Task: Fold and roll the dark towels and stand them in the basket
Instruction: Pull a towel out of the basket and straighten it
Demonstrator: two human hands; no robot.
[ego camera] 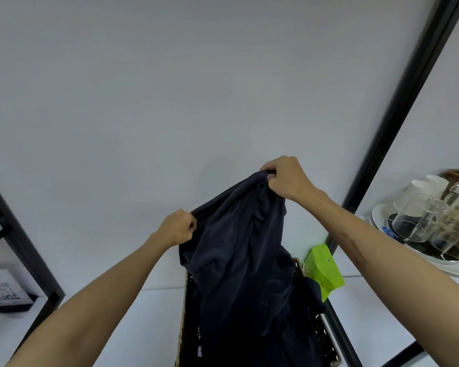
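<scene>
Two hands hold up one dark towel [239,234] in the middle of the frame. The towel is dark blue, almost black, and it looks soft. It is not folded. It hangs down in loose bunches and wrinkles, and its low end drops into the basket [326,337] at the bottom middle of the frame.

The left hand [178,227] is curled tight and pinches the top edge of the towel on the left side. The right hand [285,178] is higher in the frame. Its fingers are curled too, and they grip a bunched corner of the towel at the top.

The basket is woven and long. More dark cloth lies inside it, under the hanging towel. How many towels are in there cannot be told.

Just to the right of the basket stands a bright green packet [325,271], close to its rim. At the right edge of the frame a white tray [382,221] holds clear glass cups turned upside down, with white cups behind them. At the lower left sits a box [3,295] with a black and white pattern. The basket stands on a white table [133,321], and a plain white wall fills the top of the frame.
</scene>
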